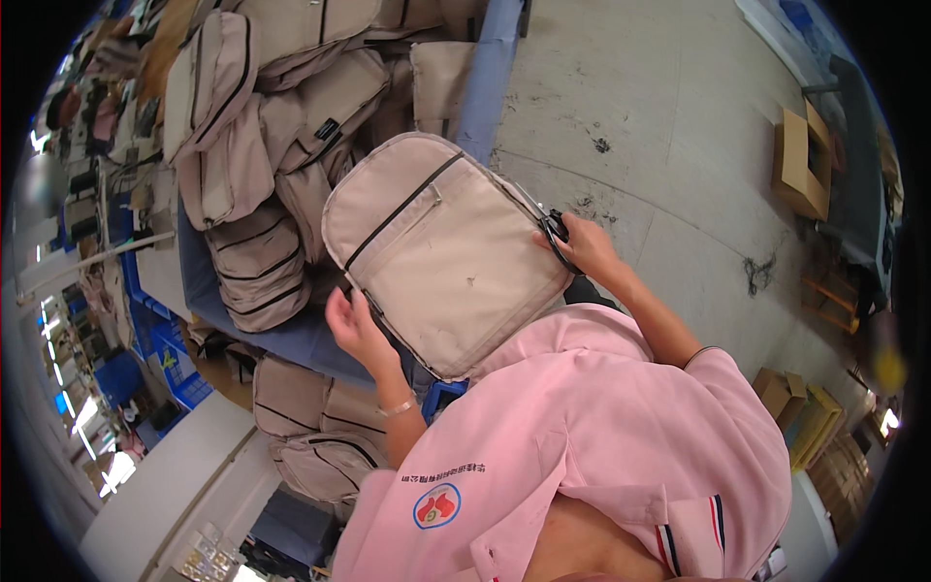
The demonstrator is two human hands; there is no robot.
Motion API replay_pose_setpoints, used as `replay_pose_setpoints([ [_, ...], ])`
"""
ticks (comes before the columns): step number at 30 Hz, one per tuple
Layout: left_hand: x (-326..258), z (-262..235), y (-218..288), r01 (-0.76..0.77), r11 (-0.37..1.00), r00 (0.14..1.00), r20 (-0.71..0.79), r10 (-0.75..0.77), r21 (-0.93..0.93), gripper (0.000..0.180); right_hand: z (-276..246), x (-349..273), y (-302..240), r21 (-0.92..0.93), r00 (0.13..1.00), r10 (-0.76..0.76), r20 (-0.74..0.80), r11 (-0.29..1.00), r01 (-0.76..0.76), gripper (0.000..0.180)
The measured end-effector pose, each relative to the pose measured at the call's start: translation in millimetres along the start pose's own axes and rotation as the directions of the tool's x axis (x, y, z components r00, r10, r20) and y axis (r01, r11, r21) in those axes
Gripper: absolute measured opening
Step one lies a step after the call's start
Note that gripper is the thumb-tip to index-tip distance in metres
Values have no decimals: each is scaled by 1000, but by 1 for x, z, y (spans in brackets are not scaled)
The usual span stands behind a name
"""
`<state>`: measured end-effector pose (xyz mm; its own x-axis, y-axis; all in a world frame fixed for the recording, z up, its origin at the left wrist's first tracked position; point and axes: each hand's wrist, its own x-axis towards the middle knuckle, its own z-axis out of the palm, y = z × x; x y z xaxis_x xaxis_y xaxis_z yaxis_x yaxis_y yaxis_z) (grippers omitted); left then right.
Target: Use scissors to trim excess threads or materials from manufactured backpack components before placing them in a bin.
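One beige backpack lies just before the pink shirt. At its right edge, the right hand curls its fingers around dark-handled scissors; by its left edge, the left hand has fingers loosely spread (touching or not, I cannot tell). Heaped bags crowd the left; grey floor stretches rightward towards a carton.

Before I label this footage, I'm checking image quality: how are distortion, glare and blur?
Head view: straight edges bow toward the black, rounded rim; head view: white glare patch at lower left; head view: backpack evenly lit, fairly sharp; head view: yellow patch at right looks blurred.
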<state>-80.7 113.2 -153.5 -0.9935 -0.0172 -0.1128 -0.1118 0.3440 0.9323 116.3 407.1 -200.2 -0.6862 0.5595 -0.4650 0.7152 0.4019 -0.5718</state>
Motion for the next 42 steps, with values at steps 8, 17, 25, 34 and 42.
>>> replay_pose_setpoints([
  [8, -104, -15, -29, 424, 843, 892, -8, -452, -330, 23, 12, 20, -4, 38, 994, -57, 95, 998, 53, 54],
  [17, -106, -29, 17, -44, 999, 977, -207, 40, -11, 15, 60, 22, 32, 319, 974, -41, 222, 947, -33, 53],
  [25, -74, -122, 130, -726, 405, 666, 419, 618, 556, 13, -37, 44, -30, 482, 891, -249, -379, 769, 420, 30],
  [34, 17, -36, 54, -786, 349, 613, 569, 549, 510, 10, 34, 32, -79, 136, 798, -599, 71, 798, 587, 40],
  [42, 43, -32, 30, -770, 452, 638, 545, 543, 451, 8, 11, 61, -89, -149, 591, -726, 352, 580, 801, 63],
])
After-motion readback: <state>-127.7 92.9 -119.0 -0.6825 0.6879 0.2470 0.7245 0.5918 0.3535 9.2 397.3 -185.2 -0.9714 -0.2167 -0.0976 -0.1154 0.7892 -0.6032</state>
